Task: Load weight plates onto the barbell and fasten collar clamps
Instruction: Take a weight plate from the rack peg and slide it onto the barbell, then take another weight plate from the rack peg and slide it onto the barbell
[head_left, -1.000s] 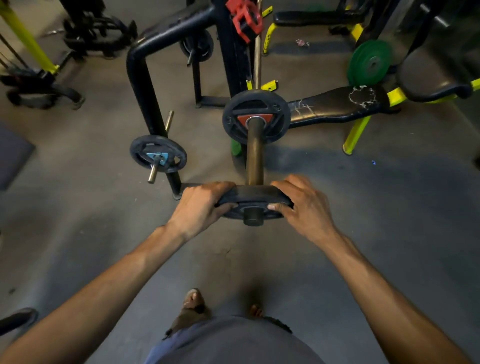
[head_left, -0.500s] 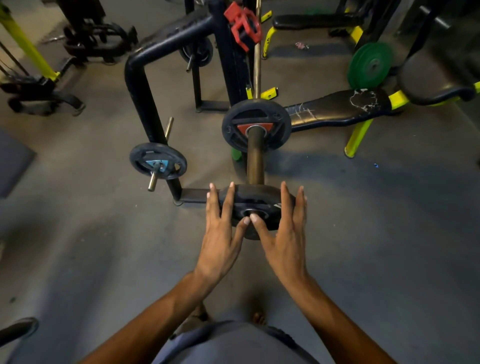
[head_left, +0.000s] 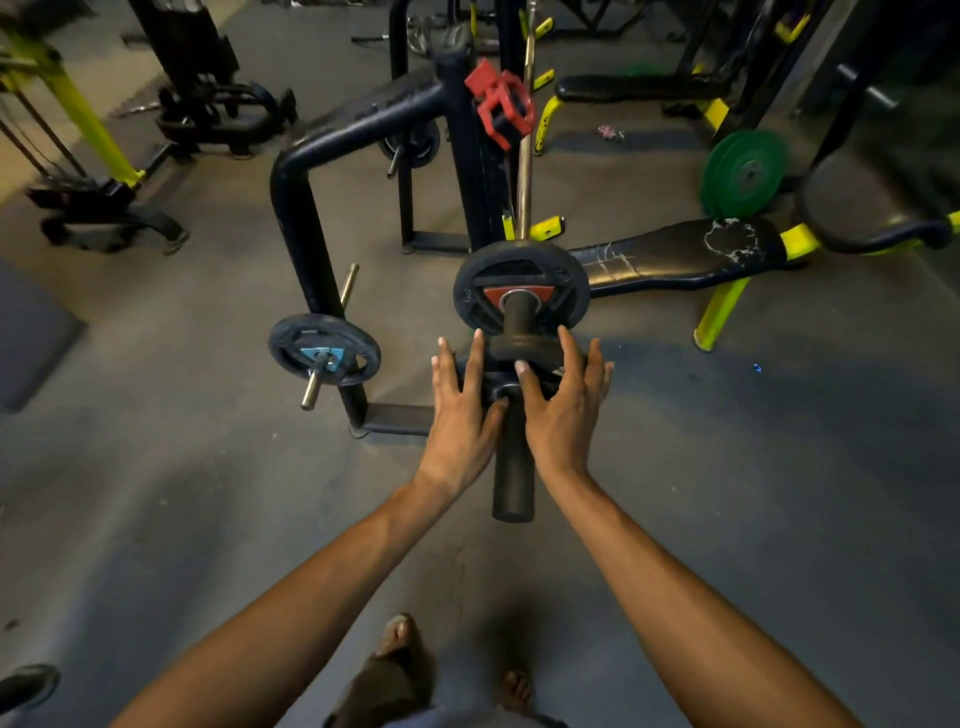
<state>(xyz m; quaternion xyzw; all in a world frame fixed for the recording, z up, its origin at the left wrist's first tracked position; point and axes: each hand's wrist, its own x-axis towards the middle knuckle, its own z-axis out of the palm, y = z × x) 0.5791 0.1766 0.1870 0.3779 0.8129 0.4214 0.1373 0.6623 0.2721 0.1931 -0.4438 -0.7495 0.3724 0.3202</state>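
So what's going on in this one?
A person is loading weights. The left hand and right hand press with straight fingers against a small black plate on the barbell sleeve, close behind a larger plate already loaded. The red collar clamps hang on the rack, not yet fastened.

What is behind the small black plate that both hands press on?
A short bare stretch of barbell sleeve, then a larger black plate with a red insert. The small plate and the fingers hide that plate's lower edge.
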